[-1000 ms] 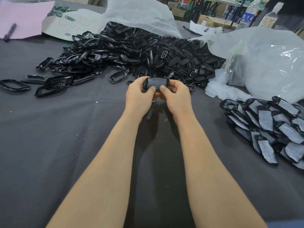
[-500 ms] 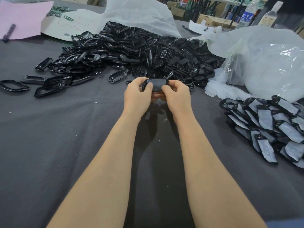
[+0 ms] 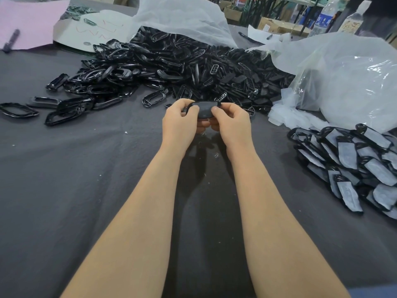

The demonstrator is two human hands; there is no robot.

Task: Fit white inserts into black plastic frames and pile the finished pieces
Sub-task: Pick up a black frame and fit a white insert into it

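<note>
Both hands hold one black plastic frame (image 3: 203, 109) with a greyish insert across it, just above the dark cloth. My left hand (image 3: 180, 123) grips its left end, thumb on top. My right hand (image 3: 233, 123) pinches its right end, thumb pressing the insert. A big heap of loose black frames (image 3: 176, 67) lies behind the hands. The pile of finished pieces (image 3: 352, 162), black frames with white inserts, sits at the right. Loose white inserts (image 3: 287, 112) spill from a clear bag.
A clear plastic bag (image 3: 348, 80) bulges at the right rear, and another white bag (image 3: 182, 16) stands behind the heap. Pink paper (image 3: 32, 20) with a marker (image 3: 11, 40) lies far left. Stray frames (image 3: 19, 109) dot the dark table cloth (image 3: 75, 179) at left. Bottles stand at the back right.
The hands stay in place with the frame. The thumbs have shifted along the insert, the right thumb now further over its right part.
</note>
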